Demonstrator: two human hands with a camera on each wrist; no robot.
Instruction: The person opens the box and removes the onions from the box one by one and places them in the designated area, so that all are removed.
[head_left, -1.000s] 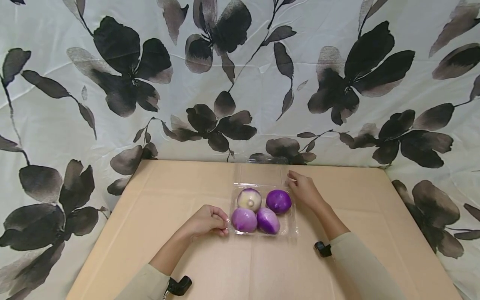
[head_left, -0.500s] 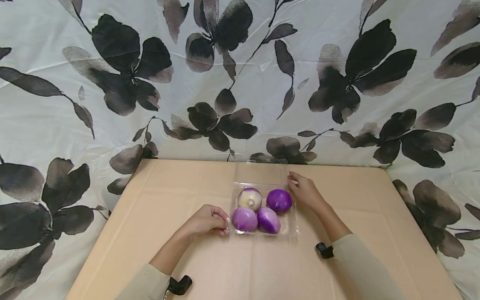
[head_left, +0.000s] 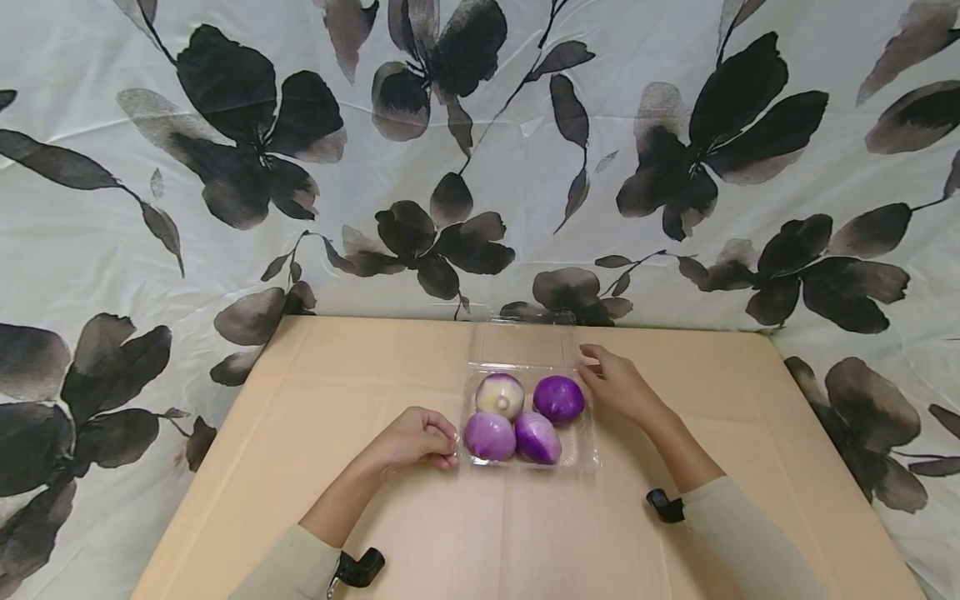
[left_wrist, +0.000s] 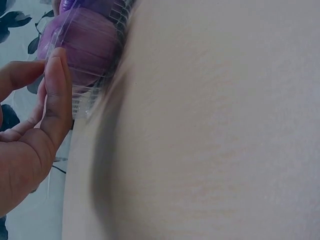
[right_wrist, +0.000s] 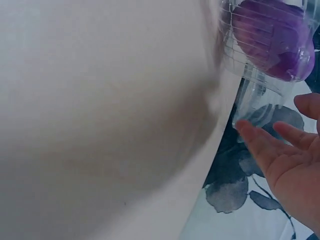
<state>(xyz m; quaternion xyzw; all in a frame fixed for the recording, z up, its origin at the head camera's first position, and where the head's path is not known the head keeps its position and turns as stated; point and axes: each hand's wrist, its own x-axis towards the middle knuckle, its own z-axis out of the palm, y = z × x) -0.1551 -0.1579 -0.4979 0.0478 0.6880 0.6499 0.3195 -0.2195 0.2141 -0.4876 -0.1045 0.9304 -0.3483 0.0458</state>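
Note:
A clear plastic clamshell box (head_left: pixel 581 450) lies on the board with its lid (head_left: pixel 523 344) folded back. Inside sit several purple onions: a pale-topped onion (head_left: pixel 499 396) at back left, a dark onion (head_left: pixel 558 399) at back right, and two more in front. My left hand (head_left: pixel 414 440) pinches the box's left rim between thumb and finger, which the left wrist view shows closely. By the back right corner is my right hand (head_left: pixel 619 385). Its fingers are spread and hold nothing in the right wrist view; whether a fingertip touches the plastic I cannot tell.
The tan board (head_left: pixel 360 367) lies under the box and both arms. A white cloth (head_left: pixel 555 192) with dark flowers hangs behind it and shows along both sides. A black wrist camera (head_left: pixel 362 568) is on the left arm, another camera (head_left: pixel 664 506) on the right.
My right hand has shifted slightly right, its forearm swinging outward, and stands a little farther from the box's edge. The left hand, box and onions stay in place.

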